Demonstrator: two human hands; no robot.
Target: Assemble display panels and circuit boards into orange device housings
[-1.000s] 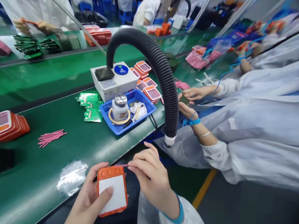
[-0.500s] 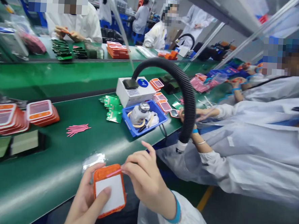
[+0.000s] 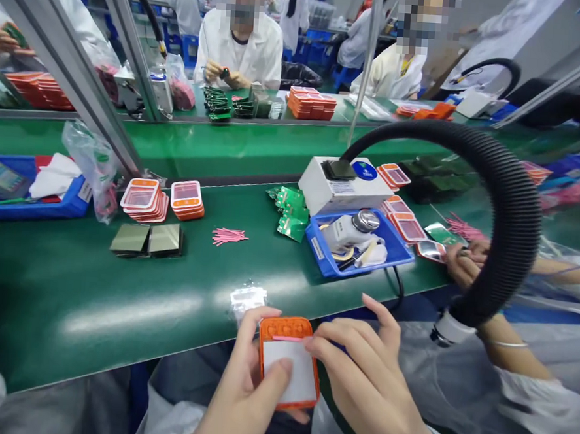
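My left hand (image 3: 247, 388) is closed around an orange plastic case (image 3: 286, 326), its thumb pressed on the white panel (image 3: 298, 368) inside. A thin pink strip (image 3: 286, 338) lies across the case, along the panel's upper edge. At the strip's right end, the thumb and index finger of my right hand (image 3: 366, 372) are pinched together, touching the case's rim; the other fingers are raised. Beyond the case, a small clear plastic bag (image 3: 248, 298) rests at the bench's front edge. More pink strips (image 3: 230, 236) lie in a loose pile on the green bench (image 3: 117, 305).
Stacked orange frames (image 3: 144, 198) and dark green-grey panels (image 3: 165, 241) sit at left. A blue tray (image 3: 324, 265) with a metal-capped bottle, green packets (image 3: 293, 214) and a white box (image 3: 316, 192) stand ahead. A black hose (image 3: 510, 191) arches at right, near a co-worker's hands (image 3: 466, 264).
The view has swung left, so the bench things appear farther right. The pink strip, slanted before, now lies nearly level along the panel's edge. Both hands remain on the case and strip.
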